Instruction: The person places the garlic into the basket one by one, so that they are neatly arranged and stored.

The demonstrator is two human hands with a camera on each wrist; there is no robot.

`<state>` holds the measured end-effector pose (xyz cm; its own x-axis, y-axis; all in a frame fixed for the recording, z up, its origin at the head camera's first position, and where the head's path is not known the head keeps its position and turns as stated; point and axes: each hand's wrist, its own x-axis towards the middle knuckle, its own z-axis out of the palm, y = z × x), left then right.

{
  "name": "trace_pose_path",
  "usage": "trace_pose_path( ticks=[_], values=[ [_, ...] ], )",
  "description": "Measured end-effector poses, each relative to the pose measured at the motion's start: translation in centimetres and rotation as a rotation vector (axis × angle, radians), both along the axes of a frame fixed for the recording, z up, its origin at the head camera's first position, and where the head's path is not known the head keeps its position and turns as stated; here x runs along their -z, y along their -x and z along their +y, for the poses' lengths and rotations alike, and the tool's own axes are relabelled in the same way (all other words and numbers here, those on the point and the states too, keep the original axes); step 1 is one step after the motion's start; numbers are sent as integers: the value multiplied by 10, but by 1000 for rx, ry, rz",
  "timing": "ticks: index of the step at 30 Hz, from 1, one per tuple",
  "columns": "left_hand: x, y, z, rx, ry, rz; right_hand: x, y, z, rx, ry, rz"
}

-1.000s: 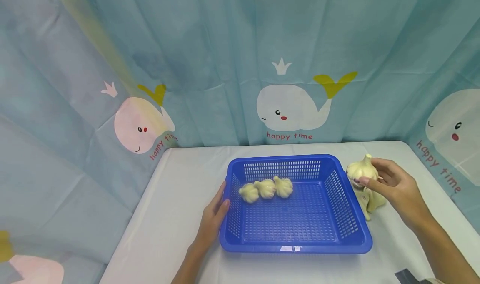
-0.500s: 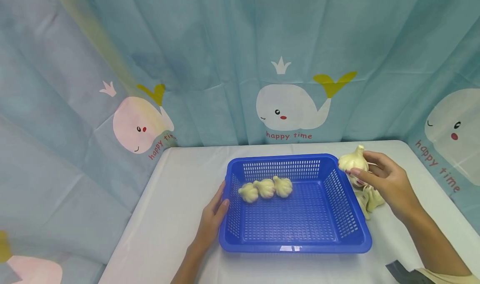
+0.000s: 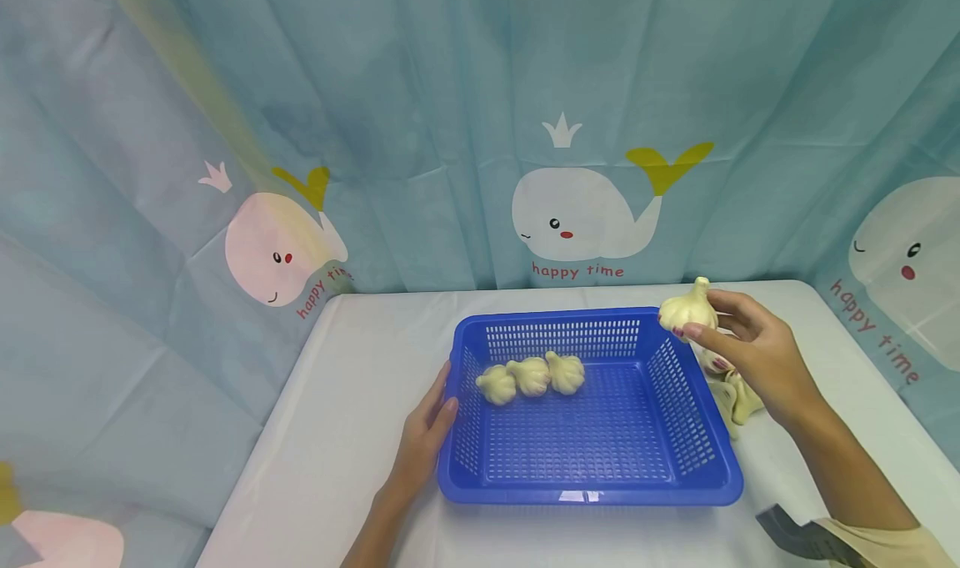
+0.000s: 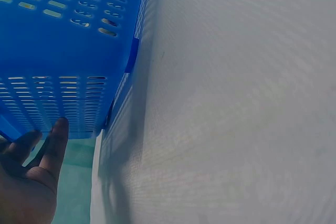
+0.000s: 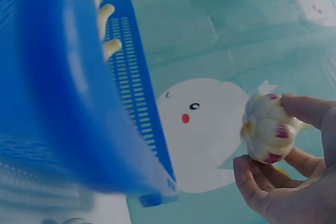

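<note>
In the head view my right hand pinches a garlic bulb between thumb and fingers, stem up, at the back right corner of a blue plastic basket. Purple marks show on that bulb in the right wrist view, where the right hand holds it from the side. My left hand rests at the basket's left wall, thumb at the rim. Its straight fingers lie against the outside of the wall in the left wrist view. Inside the basket, three garlic bulbs form a row near the back left.
More garlic bulbs lie just right of the basket, partly hidden by its wall and the right hand. A white cloth covers the table. Behind it hangs a blue-green curtain with whale prints.
My right hand has carried the garlic bulb up and to the left, from over the bulbs on the right to the basket's back right corner. The left hand and basket stay put.
</note>
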<state>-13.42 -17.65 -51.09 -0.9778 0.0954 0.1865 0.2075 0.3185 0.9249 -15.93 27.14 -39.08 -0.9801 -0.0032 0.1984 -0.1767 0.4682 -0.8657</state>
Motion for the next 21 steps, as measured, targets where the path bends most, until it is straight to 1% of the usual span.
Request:
trace_pose_path(
  ticks=[8,12,17,21],
  values=[
    [1,0,0,3,-7,5,-8,4,-6,-18,11,-17],
    [0,0,0,5,-14,6,-12,8,-9,-18,11,-32],
    [-1,0,0,1,-13,3,-17,13,-16,-41,35,-15],
    [0,0,0,2,-11,7,-18,17,-21,-61,60,3]
  ],
)
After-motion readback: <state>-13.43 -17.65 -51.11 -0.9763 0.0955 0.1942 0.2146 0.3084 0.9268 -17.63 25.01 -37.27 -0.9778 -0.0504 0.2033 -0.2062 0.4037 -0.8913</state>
